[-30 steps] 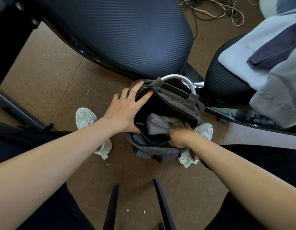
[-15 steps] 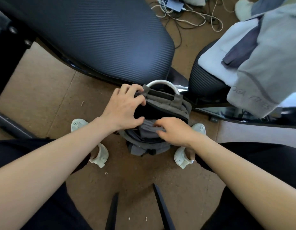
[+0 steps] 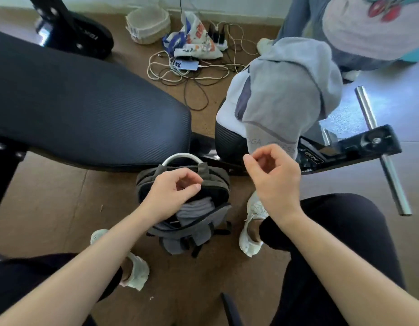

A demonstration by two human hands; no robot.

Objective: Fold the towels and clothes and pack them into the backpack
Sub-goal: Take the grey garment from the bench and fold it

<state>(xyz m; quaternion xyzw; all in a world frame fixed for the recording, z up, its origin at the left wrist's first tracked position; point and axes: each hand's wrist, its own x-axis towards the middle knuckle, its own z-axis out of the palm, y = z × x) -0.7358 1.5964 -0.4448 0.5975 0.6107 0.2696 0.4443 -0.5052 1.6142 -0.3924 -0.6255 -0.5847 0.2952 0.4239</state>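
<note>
The open grey fabric backpack stands on the brown floor between a pale left sneaker and a pale right sneaker; a folded grey towel lies in its main compartment; behind it to the left spreads a long black ribbed pad; behind to the right, a heap of grey and white clothes lies on a small black ribbed worktop; a tangle of white and black cables lies on the floor farther back, between the two.

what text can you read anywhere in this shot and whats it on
"GA" and "ESS": on the grey towel, the middle letters hidden behind the right hand.
Bench frame label: white letters, too blurred to read.
Black base, top left: white lettering, too blurred.
Plastic bag by the cables: orange print, unreadable.
</note>
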